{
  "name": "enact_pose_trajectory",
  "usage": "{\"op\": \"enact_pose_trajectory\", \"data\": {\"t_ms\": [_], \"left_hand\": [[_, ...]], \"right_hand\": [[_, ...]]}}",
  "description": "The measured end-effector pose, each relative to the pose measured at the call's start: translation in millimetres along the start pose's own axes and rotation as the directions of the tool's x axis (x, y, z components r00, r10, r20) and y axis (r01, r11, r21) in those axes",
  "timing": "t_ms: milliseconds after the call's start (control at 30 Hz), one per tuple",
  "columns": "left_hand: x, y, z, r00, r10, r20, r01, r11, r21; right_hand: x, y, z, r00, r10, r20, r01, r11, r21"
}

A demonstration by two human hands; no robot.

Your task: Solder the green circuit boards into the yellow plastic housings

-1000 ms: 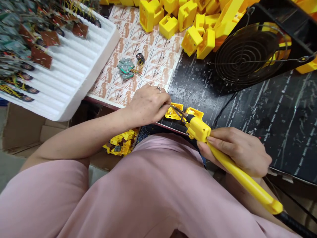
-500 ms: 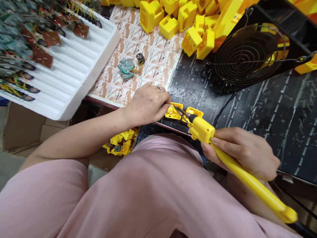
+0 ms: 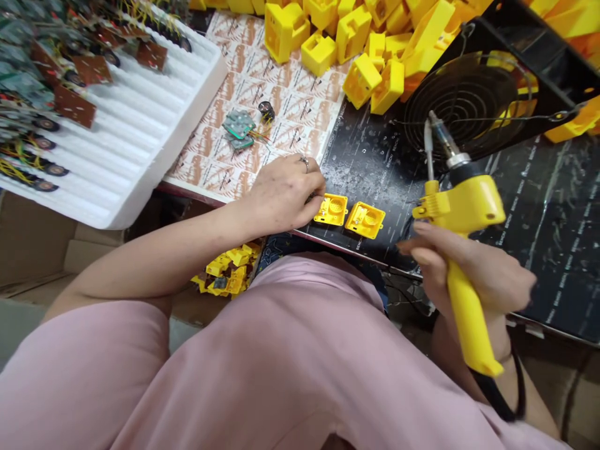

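Note:
My left hand [image 3: 288, 190] rests at the table's front edge, its curled fingers on the left side of a yellow casing [image 3: 332, 209]. A second open yellow casing [image 3: 365, 220] lies just right of it, untouched. My right hand [image 3: 473, 269] is wrapped round the handle of a yellow soldering gun [image 3: 473, 203]. The gun's metal tip and thin feed tube point up and away, in front of the fan and off the casings. Beyond my left hand lies a green circuit board [image 3: 239, 125] with wires and a small round black part [image 3: 266, 111].
A white foam tray [image 3: 173, 119] with many wired circuit boards stands at the left. Yellow housings [image 3: 319, 51] are heaped at the back, beside a black fan [image 3: 459, 106]. Below the table, a box holds yellow pieces [image 3: 229, 272].
My right hand has lifted the soldering gun off the casings, turning its tip up and to the right towards the fan. My left hand has hardly moved.

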State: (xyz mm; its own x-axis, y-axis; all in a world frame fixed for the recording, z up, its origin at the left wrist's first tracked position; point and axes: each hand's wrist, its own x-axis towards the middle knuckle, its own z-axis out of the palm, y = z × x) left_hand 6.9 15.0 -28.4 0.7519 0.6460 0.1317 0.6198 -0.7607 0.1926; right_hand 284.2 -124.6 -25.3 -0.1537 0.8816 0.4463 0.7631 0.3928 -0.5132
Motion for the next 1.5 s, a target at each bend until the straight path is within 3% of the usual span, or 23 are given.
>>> {"op": "enact_pose_trajectory", "data": {"t_ms": [100, 233, 367, 433, 500, 567, 600, 633, 700, 733, 767, 833, 867, 933, 1033, 1133, 1267, 1367, 1433, 1500], "left_hand": [[0, -3, -1.9, 0.999, -0.022, 0.026, 0.024, 0.998, -0.05], [-4, -12, -13.8, 0.998, -0.046, 0.038, 0.052, 0.977, -0.207], [-8, -10, -3.1, 0.994, 0.113, 0.005, -0.105, 0.939, -0.329], [-11, -5, 8.6, 0.977, 0.21, -0.024, -0.206, 0.92, -0.332], [-17, -5, 7.7, 0.966, 0.259, -0.018, -0.251, 0.913, -0.322], [-27, -12, -15.7, 0.957, 0.277, 0.088, -0.234, 0.914, -0.332], [-32, -18, -34.5, 0.937, 0.276, 0.215, -0.198, 0.924, -0.326], [-35, -25, -55.2, 0.895, 0.281, 0.348, -0.173, 0.935, -0.309], [-32, -40, -90.8, 0.766, 0.293, 0.573, -0.134, 0.943, -0.303], [-24, -46, -100.7, 0.749, 0.285, 0.598, -0.125, 0.947, -0.296], [-10, -51, -103.3, 0.776, 0.263, 0.573, -0.124, 0.955, -0.27], [31, -55, -86.5, 0.935, 0.125, 0.332, -0.08, 0.986, -0.148], [56, -55, -69.4, 0.983, 0.019, 0.181, -0.004, 0.997, -0.082], [108, -52, -27.9, 0.991, -0.129, 0.022, 0.13, 0.99, -0.06], [166, -45, 22.7, 0.97, -0.242, -0.021, 0.238, 0.964, -0.117], [183, -46, 31.0, 0.972, -0.235, 0.012, 0.236, 0.969, -0.07], [151, -51, -10.7, 0.972, -0.166, 0.168, 0.156, 0.985, 0.071], [104, -36, -39.2, 0.937, -0.008, 0.349, -0.07, 0.975, 0.21], [72, -20, -43.6, 0.875, 0.101, 0.474, -0.215, 0.957, 0.193], [45, -6, -37.3, 0.844, 0.173, 0.508, -0.283, 0.948, 0.147]], "right_hand": [[16, 7, 13, 0.984, -0.176, -0.009, 0.174, 0.977, -0.124], [19, 13, 21, 0.973, -0.23, 0.028, 0.232, 0.961, -0.148], [17, 15, 23, 0.97, -0.232, 0.073, 0.24, 0.96, -0.142], [18, 17, 28, 0.969, -0.24, 0.064, 0.246, 0.962, -0.118], [18, 20, 36, 0.968, -0.248, 0.046, 0.25, 0.966, -0.062], [18, 24, 43, 0.969, -0.244, 0.045, 0.245, 0.969, -0.017], [17, 25, 45, 0.972, -0.233, 0.04, 0.233, 0.972, 0.002], [16, 26, 47, 0.974, -0.225, 0.027, 0.224, 0.974, 0.02], [14, 28, 49, 0.976, -0.219, -0.006, 0.219, 0.974, 0.054], [14, 28, 50, 0.973, -0.228, -0.024, 0.229, 0.971, 0.065], [14, 28, 50, 0.969, -0.243, -0.04, 0.246, 0.967, 0.067], [15, 28, 52, 0.956, -0.282, -0.079, 0.286, 0.957, 0.043], [16, 28, 53, 0.951, -0.294, -0.099, 0.298, 0.954, 0.03], [17, 29, 56, 0.948, -0.293, -0.127, 0.297, 0.955, 0.012], [19, 30, 58, 0.955, -0.258, -0.15, 0.261, 0.965, 0.007], [22, 30, 58, 0.958, -0.233, -0.168, 0.239, 0.971, 0.013], [23, 30, 56, 0.962, -0.217, -0.163, 0.226, 0.973, 0.037], [20, 32, 57, 0.966, -0.209, -0.152, 0.225, 0.97, 0.098], [19, 33, 58, 0.968, -0.212, -0.136, 0.228, 0.967, 0.113], [19, 33, 59, 0.969, -0.221, -0.106, 0.232, 0.967, 0.106]]}}
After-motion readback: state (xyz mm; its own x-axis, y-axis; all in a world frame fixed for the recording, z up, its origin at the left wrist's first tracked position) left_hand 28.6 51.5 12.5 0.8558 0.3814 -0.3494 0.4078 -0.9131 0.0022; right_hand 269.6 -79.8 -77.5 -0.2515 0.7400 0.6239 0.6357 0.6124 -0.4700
